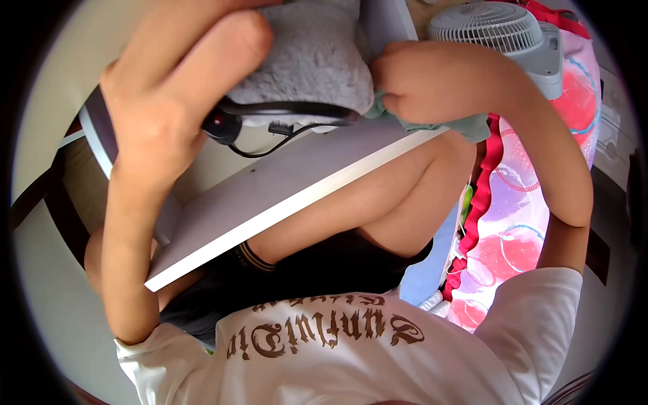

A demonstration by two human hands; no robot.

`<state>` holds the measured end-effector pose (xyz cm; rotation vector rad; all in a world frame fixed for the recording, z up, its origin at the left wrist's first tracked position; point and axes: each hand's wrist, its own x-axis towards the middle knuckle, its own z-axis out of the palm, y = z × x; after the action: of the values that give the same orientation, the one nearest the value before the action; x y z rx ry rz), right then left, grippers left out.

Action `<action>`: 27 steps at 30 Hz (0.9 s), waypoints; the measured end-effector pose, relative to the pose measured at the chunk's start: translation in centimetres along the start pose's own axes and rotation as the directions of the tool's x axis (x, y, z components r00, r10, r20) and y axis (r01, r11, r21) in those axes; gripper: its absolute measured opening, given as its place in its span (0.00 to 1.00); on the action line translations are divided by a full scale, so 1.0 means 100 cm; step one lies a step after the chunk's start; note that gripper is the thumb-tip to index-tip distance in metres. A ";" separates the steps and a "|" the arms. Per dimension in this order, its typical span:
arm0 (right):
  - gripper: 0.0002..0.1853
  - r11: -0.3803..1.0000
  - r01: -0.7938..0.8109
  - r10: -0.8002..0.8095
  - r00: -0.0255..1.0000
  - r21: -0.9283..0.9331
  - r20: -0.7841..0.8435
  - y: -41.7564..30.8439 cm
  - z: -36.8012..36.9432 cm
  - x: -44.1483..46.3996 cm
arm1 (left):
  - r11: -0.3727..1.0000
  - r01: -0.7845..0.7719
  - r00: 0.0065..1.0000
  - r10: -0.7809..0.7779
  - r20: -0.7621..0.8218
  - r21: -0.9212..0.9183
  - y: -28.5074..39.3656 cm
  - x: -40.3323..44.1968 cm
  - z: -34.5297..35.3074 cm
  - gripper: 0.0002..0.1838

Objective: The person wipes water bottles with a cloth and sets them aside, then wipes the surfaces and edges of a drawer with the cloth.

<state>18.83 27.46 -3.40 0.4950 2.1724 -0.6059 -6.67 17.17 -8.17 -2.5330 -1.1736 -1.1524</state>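
A grey fluffy plush object (307, 57) sits at the top of the view, above a white-edged shelf board (270, 179). My left hand (162, 101) is bent beside it, with fingers curled and one knuckle near the plush. What its fingertips grip is hidden. Close under that hand is a black rounded device (223, 126) with a red spot, joined to a thin black cable (260, 152). A dark curved band (290, 109) runs along the plush's lower edge. My right hand (418, 77) is closed on a grey-green cloth (466, 126), which rests at the board's right end.
A grey fan (486, 28) stands at the upper right. Beside it hangs or lies a pink patterned fabric (520, 196) with a red ruffled edge (478, 216). My bent leg (364, 196) is under the board. A beige wall (74, 61) lies at the left.
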 end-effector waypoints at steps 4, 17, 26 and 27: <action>0.21 0.985 -0.151 0.143 0.985 0.086 0.096 -0.018 -0.006 0.012 | 0.997 -0.070 0.992 0.066 -0.110 -0.034 -0.005 -0.004 0.003 0.10; 0.28 0.778 0.086 -0.143 0.989 0.622 0.043 -0.014 0.020 0.050 | 0.985 -0.161 0.906 0.174 -0.386 0.067 -0.003 -0.007 0.012 0.15; 0.31 0.496 0.209 -0.301 0.952 0.843 -0.059 -0.038 0.038 0.087 | 0.935 -0.274 0.940 0.310 -0.141 0.226 -0.012 -0.013 -0.008 0.12; 0.31 0.513 0.326 -0.400 0.909 0.794 -0.115 -0.037 0.040 0.088 | 0.969 -0.197 0.972 0.212 -0.101 0.147 -0.006 -0.014 -0.011 0.11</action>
<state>14.00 23.43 -11.69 0.4387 1.8108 -1.8674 -8.28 16.27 -8.51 -2.3835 -0.9054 -1.1117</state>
